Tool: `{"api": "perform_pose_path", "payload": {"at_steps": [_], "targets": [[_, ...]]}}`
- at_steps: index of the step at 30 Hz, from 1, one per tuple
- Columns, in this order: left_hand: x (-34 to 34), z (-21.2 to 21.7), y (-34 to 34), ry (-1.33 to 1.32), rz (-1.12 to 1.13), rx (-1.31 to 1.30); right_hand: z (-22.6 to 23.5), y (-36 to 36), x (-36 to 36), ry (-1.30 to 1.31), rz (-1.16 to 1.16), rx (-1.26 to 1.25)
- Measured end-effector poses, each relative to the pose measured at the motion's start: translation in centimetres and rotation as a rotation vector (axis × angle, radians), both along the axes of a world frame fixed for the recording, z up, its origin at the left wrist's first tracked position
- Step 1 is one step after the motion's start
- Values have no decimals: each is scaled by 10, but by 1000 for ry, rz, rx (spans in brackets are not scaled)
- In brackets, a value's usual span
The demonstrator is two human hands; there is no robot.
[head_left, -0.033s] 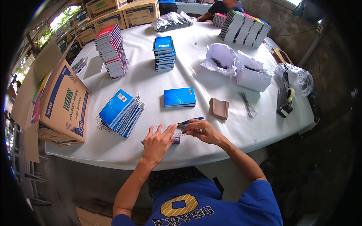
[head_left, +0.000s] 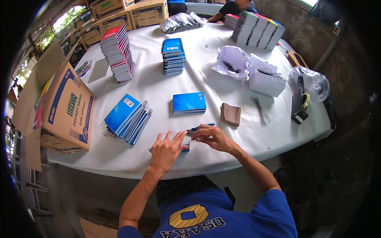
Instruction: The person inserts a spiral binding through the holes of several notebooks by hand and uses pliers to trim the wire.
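Head-worn fisheye, downward over white table (head_left: 158, 85)

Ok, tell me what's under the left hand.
Under the left hand lies a small blue notebook on the white table; only its blue edge shows. The right hand pinches a wire spiral at that edge. The cover is hidden.

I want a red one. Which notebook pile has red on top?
The tall stack at the table's far left; the blue stacks nearby show blue covers.
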State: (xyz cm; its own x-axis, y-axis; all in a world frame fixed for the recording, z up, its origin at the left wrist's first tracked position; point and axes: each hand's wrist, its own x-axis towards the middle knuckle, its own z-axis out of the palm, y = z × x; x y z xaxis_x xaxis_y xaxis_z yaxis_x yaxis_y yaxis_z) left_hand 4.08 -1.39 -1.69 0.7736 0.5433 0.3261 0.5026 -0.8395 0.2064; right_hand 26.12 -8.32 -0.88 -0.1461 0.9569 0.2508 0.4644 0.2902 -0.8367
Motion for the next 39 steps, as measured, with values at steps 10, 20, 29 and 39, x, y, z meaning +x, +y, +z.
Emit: {"api": "perform_pose_path", "payload": {"at_steps": [10, 20, 29, 39], "targets": [[3, 8, -1, 24, -14, -5, 10, -9, -8, -349, 13, 39], [1, 25, 0, 251, -56, -232, 20, -12, -14, -464, 72, -45], [-6, 19, 1, 161, -339, -187, 24, 3, 135, -584, -249, -396], [-21, 10, 8, 117, -9, 20, 36, 29, 37, 50, 479, -432]]}}
